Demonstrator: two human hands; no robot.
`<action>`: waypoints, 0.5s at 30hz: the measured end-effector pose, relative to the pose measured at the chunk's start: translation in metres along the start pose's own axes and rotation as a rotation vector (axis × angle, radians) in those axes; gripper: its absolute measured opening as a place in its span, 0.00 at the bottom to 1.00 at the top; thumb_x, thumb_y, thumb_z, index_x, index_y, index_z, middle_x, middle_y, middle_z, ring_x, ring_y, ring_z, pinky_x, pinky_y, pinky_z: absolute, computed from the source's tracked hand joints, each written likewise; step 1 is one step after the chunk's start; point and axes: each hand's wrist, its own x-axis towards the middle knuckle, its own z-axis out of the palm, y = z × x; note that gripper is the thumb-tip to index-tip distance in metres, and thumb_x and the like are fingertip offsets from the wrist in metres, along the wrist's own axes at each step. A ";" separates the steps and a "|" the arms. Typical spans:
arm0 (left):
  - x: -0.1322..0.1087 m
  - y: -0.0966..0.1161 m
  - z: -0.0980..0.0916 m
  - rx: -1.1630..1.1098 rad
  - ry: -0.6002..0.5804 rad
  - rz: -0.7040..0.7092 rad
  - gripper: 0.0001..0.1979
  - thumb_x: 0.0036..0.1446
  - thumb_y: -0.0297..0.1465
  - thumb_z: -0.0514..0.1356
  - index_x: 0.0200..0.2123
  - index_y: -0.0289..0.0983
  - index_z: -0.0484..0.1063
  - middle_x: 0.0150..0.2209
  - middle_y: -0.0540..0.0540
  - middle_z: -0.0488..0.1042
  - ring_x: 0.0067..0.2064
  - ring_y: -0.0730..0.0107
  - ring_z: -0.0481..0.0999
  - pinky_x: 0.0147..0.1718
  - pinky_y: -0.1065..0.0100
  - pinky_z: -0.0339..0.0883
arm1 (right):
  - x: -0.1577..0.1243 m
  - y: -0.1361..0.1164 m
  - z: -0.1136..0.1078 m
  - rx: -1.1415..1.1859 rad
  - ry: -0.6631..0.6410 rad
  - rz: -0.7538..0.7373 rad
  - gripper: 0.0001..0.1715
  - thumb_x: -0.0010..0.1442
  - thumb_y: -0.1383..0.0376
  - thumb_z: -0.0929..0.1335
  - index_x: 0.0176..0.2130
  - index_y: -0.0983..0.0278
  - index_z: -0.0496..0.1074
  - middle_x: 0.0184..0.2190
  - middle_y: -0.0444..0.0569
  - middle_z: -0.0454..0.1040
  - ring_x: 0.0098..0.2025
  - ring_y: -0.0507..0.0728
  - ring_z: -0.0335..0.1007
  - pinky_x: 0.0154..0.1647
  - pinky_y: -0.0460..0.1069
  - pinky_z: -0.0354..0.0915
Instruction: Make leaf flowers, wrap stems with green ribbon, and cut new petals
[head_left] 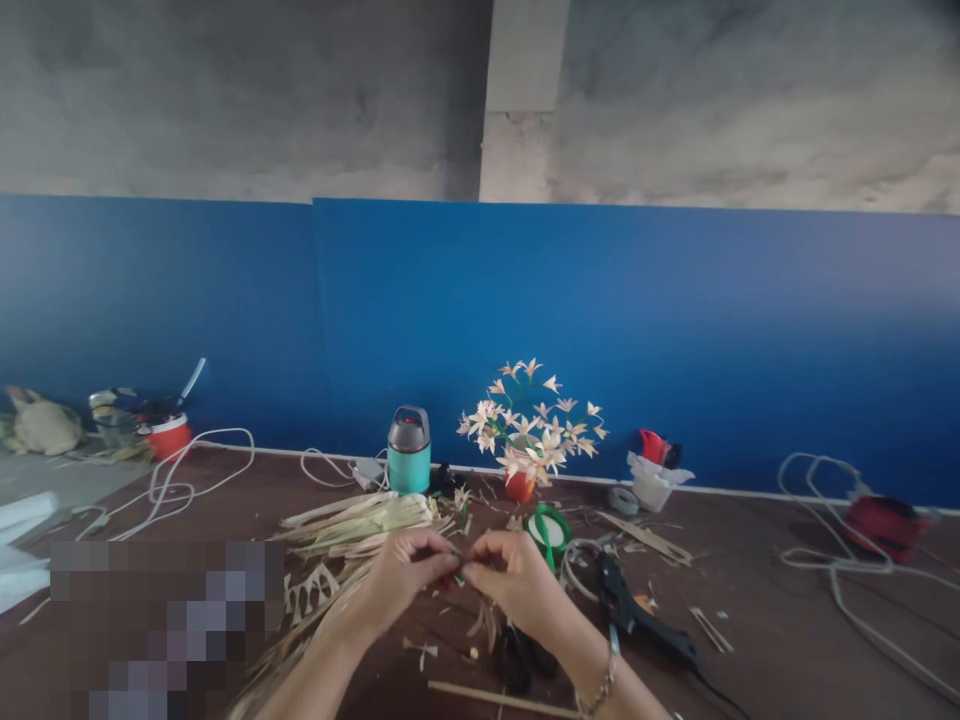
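Left hand (406, 572) and right hand (514, 580), fingers pinched closed, hold a small green piece (459, 577) between them; long axis indeterminable.

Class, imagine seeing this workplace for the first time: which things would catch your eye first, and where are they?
Probably the spray of pale flowers in its red-orange pot, bright against the blue panel beyond the hands. Next, perhaps, the left hand and right hand, fingertips close together at the front centre, with a small green piece between them. The turquoise container left of the flowers also stands out.
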 end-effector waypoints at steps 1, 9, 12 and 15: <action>-0.001 0.000 -0.001 -0.008 -0.024 -0.001 0.11 0.42 0.36 0.68 0.21 0.34 0.74 0.20 0.49 0.74 0.23 0.70 0.72 0.25 0.70 0.64 | 0.001 0.000 -0.002 0.124 -0.087 0.095 0.08 0.45 0.64 0.68 0.21 0.66 0.71 0.17 0.44 0.70 0.19 0.49 0.58 0.22 0.45 0.53; -0.006 0.000 -0.001 0.008 -0.098 -0.042 0.14 0.46 0.40 0.66 0.23 0.34 0.70 0.20 0.49 0.72 0.21 0.71 0.70 0.22 0.71 0.61 | 0.001 0.001 -0.009 0.499 -0.284 0.345 0.12 0.35 0.63 0.73 0.20 0.68 0.71 0.16 0.45 0.72 0.16 0.46 0.58 0.17 0.43 0.46; -0.008 0.005 0.002 0.045 -0.075 -0.019 0.13 0.47 0.39 0.65 0.23 0.35 0.71 0.21 0.49 0.71 0.22 0.72 0.69 0.23 0.71 0.61 | 0.001 -0.001 -0.011 0.417 -0.294 0.312 0.12 0.38 0.61 0.72 0.20 0.68 0.70 0.17 0.44 0.71 0.16 0.45 0.56 0.18 0.43 0.45; -0.008 0.005 0.004 0.110 -0.014 0.006 0.11 0.47 0.37 0.65 0.22 0.35 0.71 0.21 0.50 0.71 0.23 0.72 0.68 0.24 0.72 0.60 | 0.002 -0.002 -0.011 0.226 -0.242 0.271 0.10 0.41 0.61 0.68 0.21 0.67 0.70 0.17 0.44 0.71 0.17 0.47 0.57 0.19 0.44 0.49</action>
